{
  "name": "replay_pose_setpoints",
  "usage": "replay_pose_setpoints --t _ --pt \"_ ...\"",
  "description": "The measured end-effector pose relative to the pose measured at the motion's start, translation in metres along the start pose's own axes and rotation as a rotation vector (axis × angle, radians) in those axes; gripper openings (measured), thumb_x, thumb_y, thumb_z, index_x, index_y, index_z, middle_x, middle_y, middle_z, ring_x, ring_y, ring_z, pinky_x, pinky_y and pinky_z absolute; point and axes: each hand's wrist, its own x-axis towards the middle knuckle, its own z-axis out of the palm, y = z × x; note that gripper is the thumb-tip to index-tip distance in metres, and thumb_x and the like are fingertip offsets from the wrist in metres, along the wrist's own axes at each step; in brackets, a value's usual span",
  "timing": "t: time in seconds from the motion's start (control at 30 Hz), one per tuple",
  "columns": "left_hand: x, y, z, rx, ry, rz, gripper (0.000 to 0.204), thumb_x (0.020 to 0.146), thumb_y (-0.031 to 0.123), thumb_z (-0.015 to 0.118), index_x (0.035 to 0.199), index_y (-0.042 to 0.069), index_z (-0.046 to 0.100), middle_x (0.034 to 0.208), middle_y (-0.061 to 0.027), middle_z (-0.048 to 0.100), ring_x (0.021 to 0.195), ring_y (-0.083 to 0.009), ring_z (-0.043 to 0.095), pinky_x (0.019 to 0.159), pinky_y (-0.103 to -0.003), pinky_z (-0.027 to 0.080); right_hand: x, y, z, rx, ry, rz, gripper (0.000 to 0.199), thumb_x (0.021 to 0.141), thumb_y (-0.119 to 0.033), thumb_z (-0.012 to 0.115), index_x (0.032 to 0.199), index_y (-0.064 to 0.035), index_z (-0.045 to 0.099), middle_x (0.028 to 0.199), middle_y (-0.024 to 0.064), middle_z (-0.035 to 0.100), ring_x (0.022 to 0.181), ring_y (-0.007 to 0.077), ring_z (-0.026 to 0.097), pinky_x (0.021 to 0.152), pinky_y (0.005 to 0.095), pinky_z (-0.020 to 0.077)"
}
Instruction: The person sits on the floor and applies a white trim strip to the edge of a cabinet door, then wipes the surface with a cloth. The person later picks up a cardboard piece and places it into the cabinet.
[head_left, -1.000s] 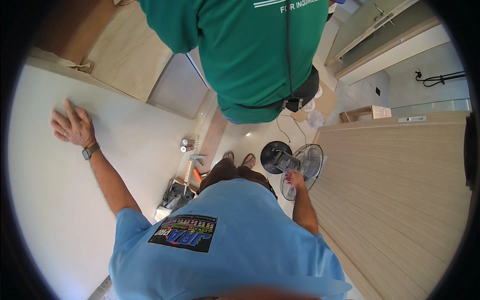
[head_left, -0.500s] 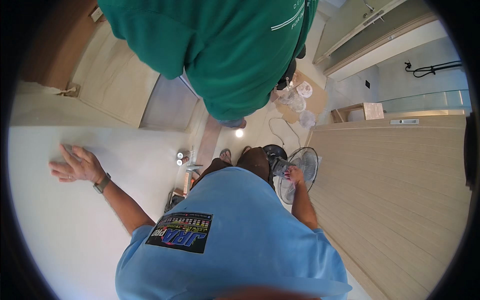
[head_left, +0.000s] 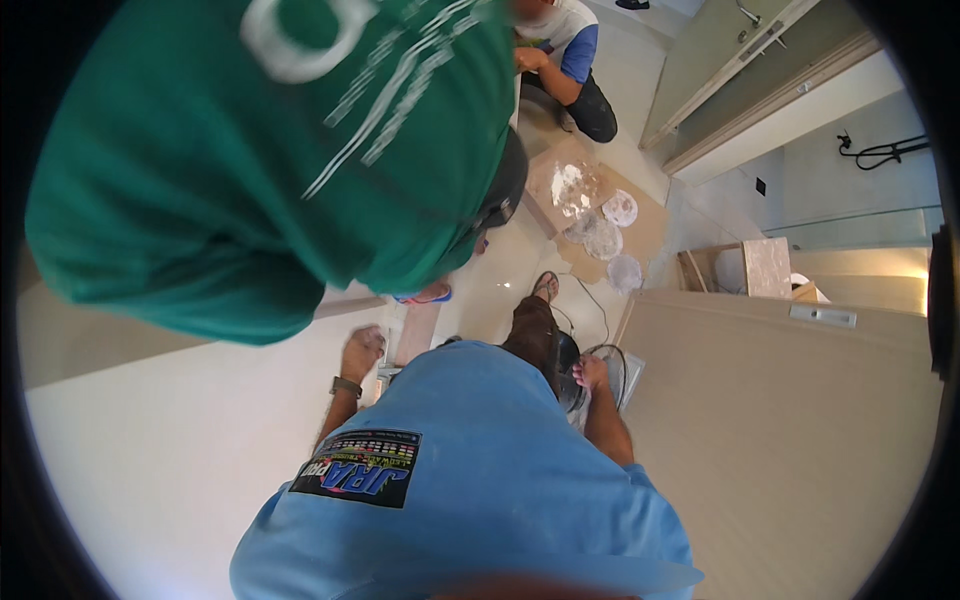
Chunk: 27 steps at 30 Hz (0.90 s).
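Observation:
My left hand (head_left: pixel 362 352) is beside the white wall on the left, off its surface, with the fingers loosely curled and nothing seen in them. Close to my right side, my right hand (head_left: pixel 590 373) is closed next to the floor fan (head_left: pixel 624 372). What it grips is hidden by the fingers. Only part of the fan's round wire guard shows past my hand and forearm. A co-worker in a green shirt (head_left: pixel 300 150) stands directly ahead of me and to the left, close to my left hand.
A second person (head_left: pixel 565 75) crouches at the far end. Brown cardboard (head_left: pixel 645 225) on the floor carries several round, whitish, plastic-covered things (head_left: pixel 603 240). A cord (head_left: pixel 600 300) runs near the fan. The beige door (head_left: pixel 780 420) fills the right, with a wooden box-like stand (head_left: pixel 765 268) behind it.
My left hand has come off the wall and moved right, its fingers curling. The green-shirted co-worker has shifted left, revealing the crouching person. My right hand stays by the fan; one foot has stepped forward.

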Motion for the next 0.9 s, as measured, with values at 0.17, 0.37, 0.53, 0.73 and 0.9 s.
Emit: replay_pose_setpoints --t 0.17,0.37,0.53,0.73,0.9 --pt "0.034 -0.037 0.063 0.594 -0.486 0.283 0.031 0.086 0.026 0.055 0.102 0.001 0.064 0.104 -0.0177 0.065 0.096 -0.0331 0.061 0.084 -0.039 0.048 0.053 -0.040 -0.066 -0.066 -0.142 0.027 0.015 0.087 -0.014 0.044 0.081 -0.0076 0.056 0.073 0.0073 0.061 0.057 0.0185 0.058 0.049 0.0335 0.0459" --pt "0.051 0.016 0.115 0.246 -0.466 -0.208 0.035 0.092 0.031 0.049 0.108 0.004 0.064 0.110 -0.0154 0.065 0.105 -0.0283 0.060 0.093 -0.033 0.044 0.102 -0.139 -0.139 -0.121 -0.133 -0.137 0.018 0.087 -0.019 0.042 0.078 -0.0101 0.055 0.074 0.0052 0.061 0.058 0.0138 0.055 0.052 0.0310 0.0441" --pt "0.052 0.045 0.137 -0.001 -0.224 -0.152 0.036 0.092 0.029 0.052 0.108 -0.001 0.064 0.108 -0.0149 0.066 0.103 -0.0229 0.061 0.091 -0.032 0.045 0.109 -0.220 -0.145 -0.290 -0.076 -0.229 0.018 0.086 -0.021 0.045 0.084 -0.0089 0.058 0.075 0.0059 0.062 0.061 0.0142 0.056 0.053 0.0314 0.0452" --pt "0.077 0.036 0.151 0.213 -0.486 -0.233 0.038 0.094 0.032 0.049 0.114 0.002 0.061 0.108 -0.0152 0.065 0.101 -0.0204 0.061 0.089 -0.030 0.045 0.122 -0.277 -0.116 -0.189 -0.087 -0.219 0.027 0.086 -0.020 0.050 0.107 -0.0069 0.060 0.080 0.0055 0.064 0.066 0.0156 0.060 0.056 0.0327 0.0470" --pt "0.093 0.091 0.169 0.008 -0.470 -0.082 0.041 0.098 0.032 0.040 0.128 0.007 0.054 0.120 -0.0157 0.060 0.110 -0.0225 0.057 0.095 -0.030 0.041 0.133 -0.314 -0.103 -0.169 -0.097 -0.159 0.032 0.085 -0.024 0.053 0.112 -0.0074 0.059 0.083 0.0043 0.065 0.069 0.0156 0.060 0.061 0.0332 0.0480"
